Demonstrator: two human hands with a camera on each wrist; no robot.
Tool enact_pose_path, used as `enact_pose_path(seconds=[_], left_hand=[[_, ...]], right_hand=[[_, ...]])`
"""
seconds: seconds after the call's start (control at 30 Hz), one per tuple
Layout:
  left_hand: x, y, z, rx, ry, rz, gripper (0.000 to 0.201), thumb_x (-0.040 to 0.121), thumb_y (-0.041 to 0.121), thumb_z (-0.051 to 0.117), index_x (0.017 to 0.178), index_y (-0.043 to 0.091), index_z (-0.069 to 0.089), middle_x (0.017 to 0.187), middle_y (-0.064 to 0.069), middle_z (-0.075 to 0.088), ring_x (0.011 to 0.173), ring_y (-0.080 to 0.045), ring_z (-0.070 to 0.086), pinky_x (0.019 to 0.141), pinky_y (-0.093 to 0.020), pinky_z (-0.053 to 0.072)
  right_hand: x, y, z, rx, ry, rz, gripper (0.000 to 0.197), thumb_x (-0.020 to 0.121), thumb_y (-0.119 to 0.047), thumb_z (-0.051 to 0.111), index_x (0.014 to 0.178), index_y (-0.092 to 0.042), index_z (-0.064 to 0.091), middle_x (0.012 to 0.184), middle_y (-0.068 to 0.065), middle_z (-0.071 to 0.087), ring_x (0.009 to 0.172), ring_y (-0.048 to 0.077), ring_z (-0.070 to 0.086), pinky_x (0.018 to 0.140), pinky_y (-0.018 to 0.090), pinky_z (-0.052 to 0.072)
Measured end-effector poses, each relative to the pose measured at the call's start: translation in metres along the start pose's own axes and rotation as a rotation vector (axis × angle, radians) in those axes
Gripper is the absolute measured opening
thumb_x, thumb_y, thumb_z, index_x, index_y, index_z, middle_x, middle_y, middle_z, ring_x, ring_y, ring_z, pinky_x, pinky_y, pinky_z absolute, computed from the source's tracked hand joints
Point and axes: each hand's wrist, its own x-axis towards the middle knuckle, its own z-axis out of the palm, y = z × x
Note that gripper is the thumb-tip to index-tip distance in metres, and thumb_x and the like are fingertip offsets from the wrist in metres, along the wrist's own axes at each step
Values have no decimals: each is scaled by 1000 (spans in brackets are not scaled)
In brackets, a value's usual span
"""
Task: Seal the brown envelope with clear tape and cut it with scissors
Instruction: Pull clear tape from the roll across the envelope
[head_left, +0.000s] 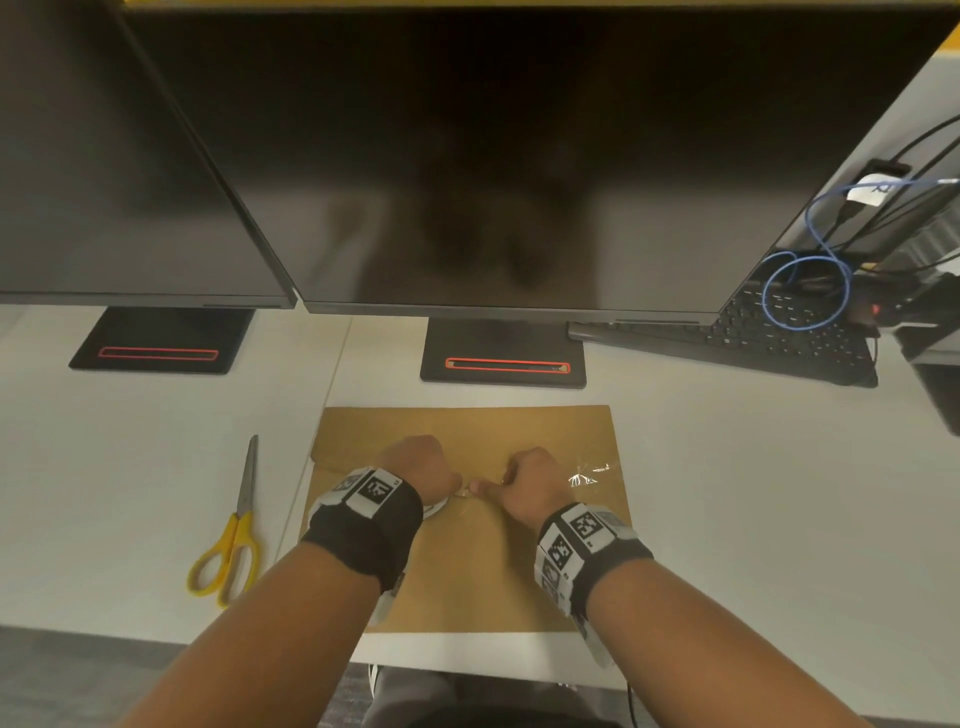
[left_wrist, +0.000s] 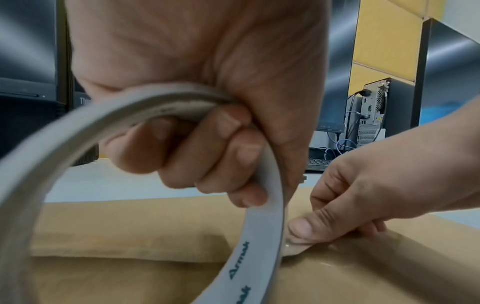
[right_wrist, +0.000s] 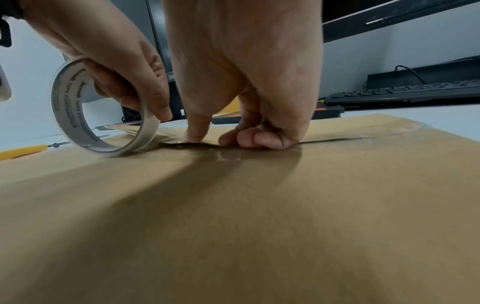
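A brown envelope (head_left: 467, 571) (right_wrist: 259, 205) lies flat on the white desk, its flap seam running left to right under both hands. My left hand (head_left: 421, 462) (left_wrist: 207, 144) grips a roll of clear tape (head_left: 435, 508) (left_wrist: 52, 154) (right_wrist: 67, 107), standing on edge on the seam. My right hand (head_left: 530, 483) (right_wrist: 246, 82) sits just right of the roll, fingers curled, its thumb pressing the tape strip down. A shiny strip of stuck tape (head_left: 587, 475) (right_wrist: 389, 133) runs along the seam to the right. Yellow-handled scissors (head_left: 236, 530) (right_wrist: 23, 151) lie shut, left of the envelope.
Two dark monitors (head_left: 493, 156) hang over the back of the desk, their black stand bases (head_left: 501, 353) just beyond the envelope. A black keyboard (head_left: 753, 338) and blue cables (head_left: 805, 291) sit at the back right. The desk's front edge (head_left: 493, 654) is close below the envelope.
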Motion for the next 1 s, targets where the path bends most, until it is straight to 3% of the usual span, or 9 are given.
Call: enact_pose_path(seconds=[0.07,0.17,0.3,0.4,0.5,0.63,0.77,0.83,1.0], left_hand=[[0,0,0,-12,-14,-13,28,82,29,57,63,10,54,88,-20,66,90,-32,65,64,-32,43],[-1,0,2,-10,13,-15,29,82,32,59,78,3,63,95,-18,68,89,-31,66,65,-30,43],[-6,1,9,-14,49,-4,48,81,58,55,70,12,55,88,-13,67,77,-28,61,65,-30,44],[-11,-4,12,-100,26,-7,63,81,68,49,77,7,66,83,-16,69,78,-29,65,71,-33,48],[-17,-12,7,-183,6,28,58,85,63,49,56,13,53,63,-8,58,63,-23,55,66,-32,44],[-24,-10,-1,-181,52,117,46,87,45,53,53,15,44,56,-2,46,64,-24,51,61,-30,36],[-32,5,-1,92,123,132,36,88,45,53,88,12,64,89,-4,66,87,-24,63,69,-30,47],[-32,3,-4,189,153,71,33,87,39,53,103,12,64,104,-6,66,95,-25,64,72,-30,47],[-30,-8,-5,227,113,2,32,86,34,55,108,14,64,109,-4,67,97,-23,64,78,-31,51]], right_hand=[[0,-1,2,-20,8,-5,60,70,-62,69,90,-5,63,108,12,57,92,25,59,79,32,48],[-1,-1,4,-63,24,-13,63,71,-64,67,94,-5,63,109,12,56,94,26,59,82,34,50],[-3,-3,6,-139,25,-28,64,78,-64,59,103,-5,61,113,13,52,100,29,57,89,34,47],[-3,-4,8,-147,44,-22,63,81,-63,53,103,-4,61,114,14,52,101,31,57,88,35,47],[-4,-3,9,-146,42,-19,66,78,-65,56,105,-5,59,114,12,52,103,30,56,89,36,47],[-4,-2,8,-166,17,-22,69,77,-67,57,109,-6,57,116,12,51,106,29,55,91,36,45],[-2,-2,7,-176,15,-14,70,75,-67,59,108,-6,58,118,12,52,105,29,55,92,36,45],[-2,-2,8,-184,17,-4,70,74,-68,60,108,-6,59,118,12,52,105,29,55,91,37,46],[-1,-1,10,-199,27,-14,73,73,-70,57,109,-7,59,115,11,53,104,29,56,91,36,47]])
